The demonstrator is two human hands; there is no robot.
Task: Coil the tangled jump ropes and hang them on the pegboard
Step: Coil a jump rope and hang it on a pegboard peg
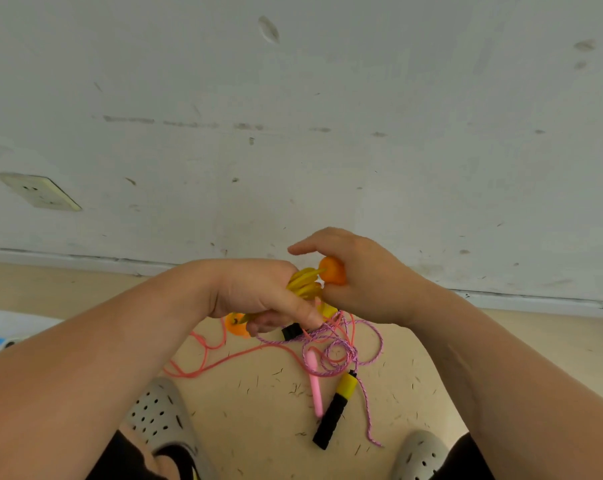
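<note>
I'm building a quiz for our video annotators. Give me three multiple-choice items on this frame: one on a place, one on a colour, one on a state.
1. Where does the pink handle lie?
A. in the right hand
B. on the floor between the shoes
C. on a wall peg

2. What colour is the rope bundled in the left hand?
A. yellow
B. green
C. white

3. What state is the purple speckled rope in?
A. neatly coiled
B. hung up
C. loosely tangled on the floor

Answers:
1 B: it lies on the floor beside the black-and-yellow handle.
2 A: loops of the yellow rope stick out of the fist.
3 C: its strands cross the pink rope in loose loops.
</note>
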